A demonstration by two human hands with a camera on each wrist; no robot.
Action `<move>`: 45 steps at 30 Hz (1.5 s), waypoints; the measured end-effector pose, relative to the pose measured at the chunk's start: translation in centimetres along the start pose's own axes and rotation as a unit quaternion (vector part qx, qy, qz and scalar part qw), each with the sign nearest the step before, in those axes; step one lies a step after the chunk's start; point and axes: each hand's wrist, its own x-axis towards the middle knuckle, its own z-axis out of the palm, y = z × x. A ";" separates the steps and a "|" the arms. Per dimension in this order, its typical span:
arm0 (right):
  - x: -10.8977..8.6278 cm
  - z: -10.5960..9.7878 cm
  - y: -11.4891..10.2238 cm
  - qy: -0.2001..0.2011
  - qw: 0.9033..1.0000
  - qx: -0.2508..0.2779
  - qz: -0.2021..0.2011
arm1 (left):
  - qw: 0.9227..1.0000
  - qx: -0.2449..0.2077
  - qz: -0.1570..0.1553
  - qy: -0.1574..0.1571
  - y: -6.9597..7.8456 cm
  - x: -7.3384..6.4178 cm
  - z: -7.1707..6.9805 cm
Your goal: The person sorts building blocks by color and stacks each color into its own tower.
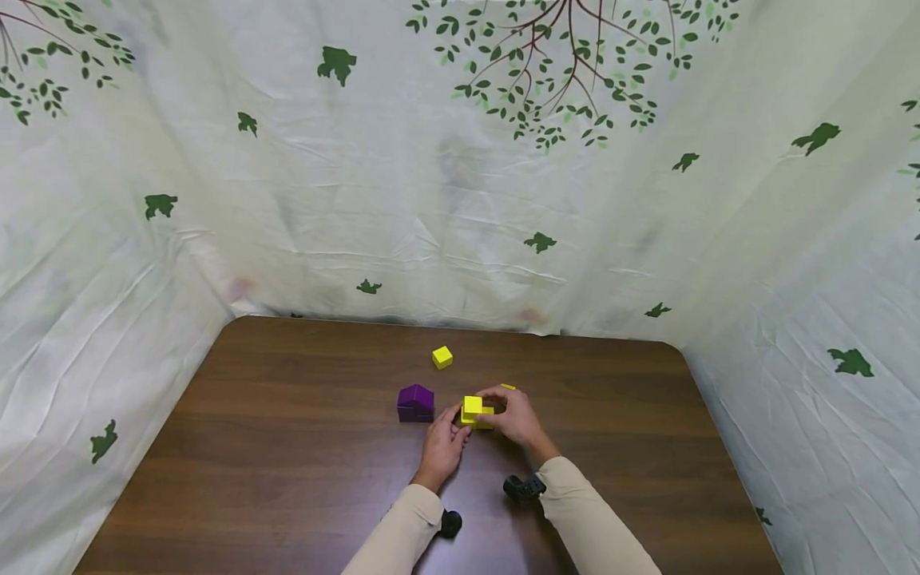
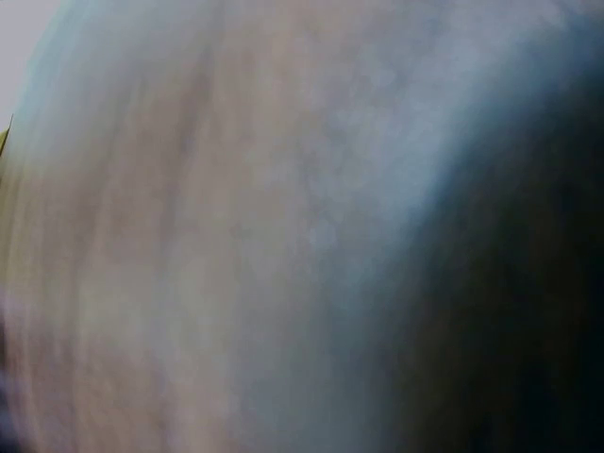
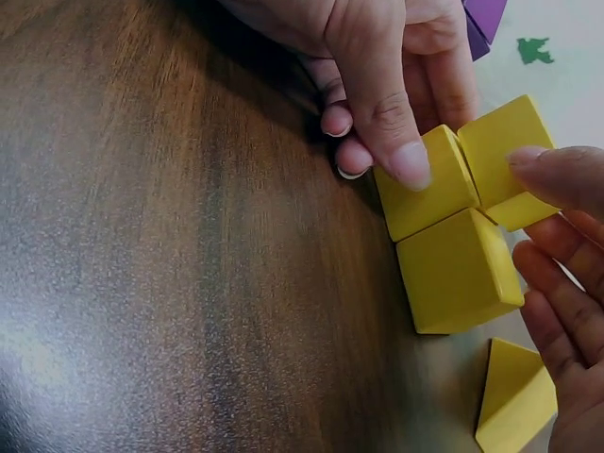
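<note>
Two yellow cubes sit side by side on the wooden table, a lower left cube (image 3: pixel 425 208) and a lower right cube (image 3: pixel 453 269). My left hand (image 1: pixel 441 449) holds the lower left cube, its thumb (image 3: pixel 387 113) against the front face. Above that cube is an upper yellow cube (image 1: pixel 472 406), pinched by my right hand (image 1: pixel 519 417) between thumb (image 3: pixel 557 175) and fingers. It touches or nearly touches the cube below. The left wrist view is a blur, with no object to make out.
Left of the hands stands a purple house-shaped stack (image 1: pixel 415 405). A loose yellow cube (image 1: pixel 442 357) lies farther back. Beyond the right hand is a yellow triangular block (image 3: pixel 519 401), mostly hidden in the head view. A leaf-printed white curtain (image 1: pixel 431 200) surrounds the table (image 1: pixel 287 479).
</note>
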 end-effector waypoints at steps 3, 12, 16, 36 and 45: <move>0.0 0.0 0.1 -0.001 1.000 -0.006 0.003 | 1.000 0.004 -0.001 0.000 0.0 0.0 0.0; 0.0 0.1 0.2 -0.013 1.000 0.002 0.022 | 1.000 0.013 -0.003 0.000 0.1 0.1 0.0; 0.0 0.1 0.2 -0.017 0.999 0.007 0.028 | 1.000 0.013 -0.006 -0.003 0.0 0.1 0.0; 0.0 0.0 0.4 -0.024 0.999 0.031 0.013 | 1.000 0.007 -0.009 -0.006 -0.1 0.1 0.0; 0.3 -2.6 0.3 -0.041 0.998 0.050 0.025 | 1.000 -0.002 -0.005 0.000 -0.2 0.0 0.2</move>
